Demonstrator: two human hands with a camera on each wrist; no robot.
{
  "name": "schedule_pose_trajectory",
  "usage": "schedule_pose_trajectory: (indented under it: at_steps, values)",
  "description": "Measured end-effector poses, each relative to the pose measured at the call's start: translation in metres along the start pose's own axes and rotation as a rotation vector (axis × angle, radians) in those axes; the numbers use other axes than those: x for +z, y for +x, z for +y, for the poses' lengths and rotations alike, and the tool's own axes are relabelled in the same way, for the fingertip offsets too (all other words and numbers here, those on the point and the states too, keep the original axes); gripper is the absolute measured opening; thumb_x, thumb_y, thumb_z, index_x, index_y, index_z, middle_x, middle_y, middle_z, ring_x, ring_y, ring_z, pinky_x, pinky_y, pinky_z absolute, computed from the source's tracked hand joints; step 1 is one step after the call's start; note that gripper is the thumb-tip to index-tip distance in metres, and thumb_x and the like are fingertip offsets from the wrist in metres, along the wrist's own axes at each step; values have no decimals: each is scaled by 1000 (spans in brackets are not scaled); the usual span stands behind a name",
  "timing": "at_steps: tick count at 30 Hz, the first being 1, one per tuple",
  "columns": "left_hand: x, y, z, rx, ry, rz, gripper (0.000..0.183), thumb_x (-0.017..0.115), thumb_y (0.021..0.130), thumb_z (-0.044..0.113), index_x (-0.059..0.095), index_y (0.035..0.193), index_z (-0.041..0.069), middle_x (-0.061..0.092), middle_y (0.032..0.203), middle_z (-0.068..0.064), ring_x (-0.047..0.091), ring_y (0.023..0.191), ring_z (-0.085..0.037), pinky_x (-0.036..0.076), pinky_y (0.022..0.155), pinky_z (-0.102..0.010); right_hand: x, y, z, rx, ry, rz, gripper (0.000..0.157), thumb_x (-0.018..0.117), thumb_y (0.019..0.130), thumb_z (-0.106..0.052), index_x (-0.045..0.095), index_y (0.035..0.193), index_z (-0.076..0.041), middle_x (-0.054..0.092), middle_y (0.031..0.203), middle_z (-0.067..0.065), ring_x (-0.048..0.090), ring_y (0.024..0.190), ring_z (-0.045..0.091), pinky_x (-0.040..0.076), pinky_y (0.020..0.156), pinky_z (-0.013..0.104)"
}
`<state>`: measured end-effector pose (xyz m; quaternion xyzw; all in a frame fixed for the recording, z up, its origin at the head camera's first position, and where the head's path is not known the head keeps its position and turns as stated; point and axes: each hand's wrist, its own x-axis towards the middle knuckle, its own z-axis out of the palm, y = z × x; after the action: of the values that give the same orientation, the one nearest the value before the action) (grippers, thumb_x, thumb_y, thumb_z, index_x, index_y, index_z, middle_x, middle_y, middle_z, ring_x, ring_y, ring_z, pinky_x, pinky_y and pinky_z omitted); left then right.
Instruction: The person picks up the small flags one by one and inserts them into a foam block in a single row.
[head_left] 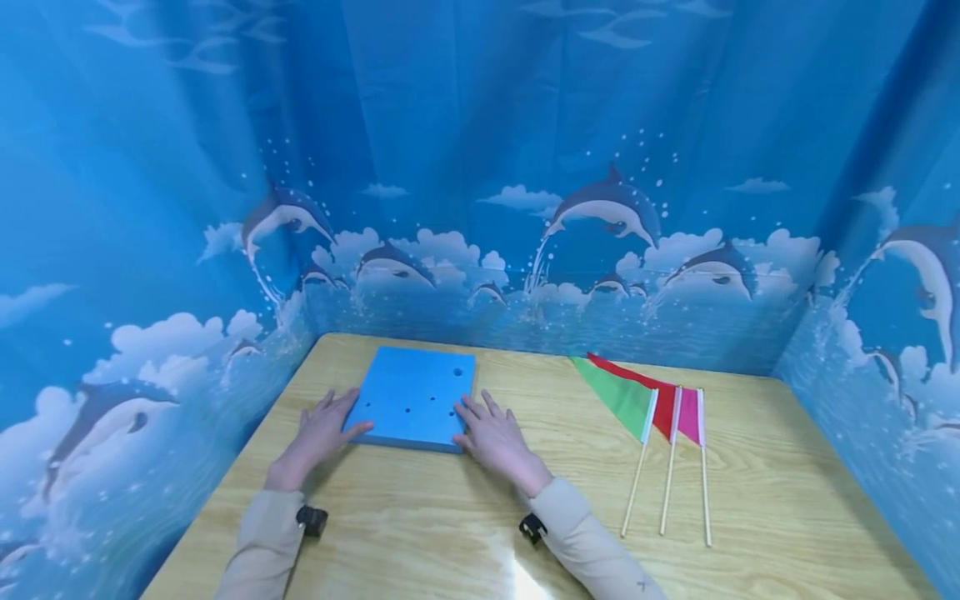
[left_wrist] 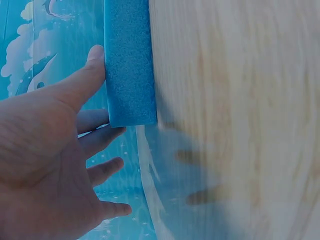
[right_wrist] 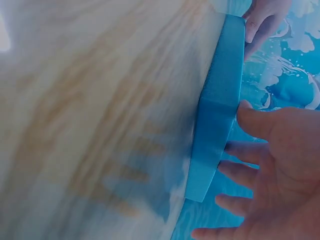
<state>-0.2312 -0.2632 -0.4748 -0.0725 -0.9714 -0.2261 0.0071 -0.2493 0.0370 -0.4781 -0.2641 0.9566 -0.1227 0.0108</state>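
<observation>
A blue foam board (head_left: 408,383) with several small holes in its top lies flat on the wooden table. My left hand (head_left: 321,432) is at the board's left side, its thumb over the near left corner. In the left wrist view the thumb and two fingers of my left hand (left_wrist: 60,135) meet the foam at its end, while the other fingers are spread apart. Across from it, my right hand (head_left: 497,435) rests its fingertips along the right edge. The right wrist view shows the right hand's (right_wrist: 265,170) thumb touching the top edge, with fairly straight, spread fingers.
On the table's right side lie three pennants on pale sticks: a green flag (head_left: 618,392), a red flag (head_left: 663,412) and a magenta flag (head_left: 691,426). A blue dolphin-print curtain (head_left: 465,167) encloses the back and sides of the table (head_left: 420,517).
</observation>
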Motion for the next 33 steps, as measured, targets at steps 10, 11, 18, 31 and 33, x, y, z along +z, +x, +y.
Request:
schedule_pose_trajectory:
  at_steps: [10, 11, 18, 31, 33]
  values:
    - [7, 5, 5, 15, 28, 1, 71, 52, 91, 46, 28, 143, 3, 32, 144, -22, 13, 135, -46, 6, 98, -74, -6, -7, 6, 10, 17, -17, 60, 46, 92, -47, 30, 144, -22, 23, 152, -1, 12, 140, 31, 20, 104, 64]
    - [8, 6, 5, 15, 33, -2, 72, 51, 91, 46, 28, 143, 3, 31, 145, -22, 12, 135, -46, 6, 98, -74, -6, -7, 7, 11, 16, -15, 60, 46, 92, -47, 30, 144, -22, 24, 151, -1, 12, 140, 31, 20, 104, 64]
    - [13, 8, 14, 24, 48, -5, 72, 52, 90, 47, 29, 143, 4, 33, 144, -22, 15, 135, -45, 8, 98, -73, -11, -16, 15, 13, 25, -16, 60, 49, 91, -46, 33, 143, -21, 25, 151, 0, 12, 140, 33, 20, 103, 65]
    - [26, 16, 39, 43, 84, 2, 72, 52, 90, 47, 31, 142, 4, 35, 144, -19, 19, 135, -42, 14, 100, -71, -18, -32, 37, 37, 45, 1, 61, 52, 89, -45, 36, 142, -20, 28, 150, 1, 14, 139, 34, 20, 102, 67]
    - [30, 18, 42, 50, 87, 3, 72, 52, 90, 48, 31, 142, 4, 35, 144, -19, 19, 136, -41, 14, 101, -70, -20, -35, 41, 38, 54, 7, 60, 53, 90, -44, 36, 142, -19, 28, 150, 1, 14, 139, 35, 19, 102, 67]
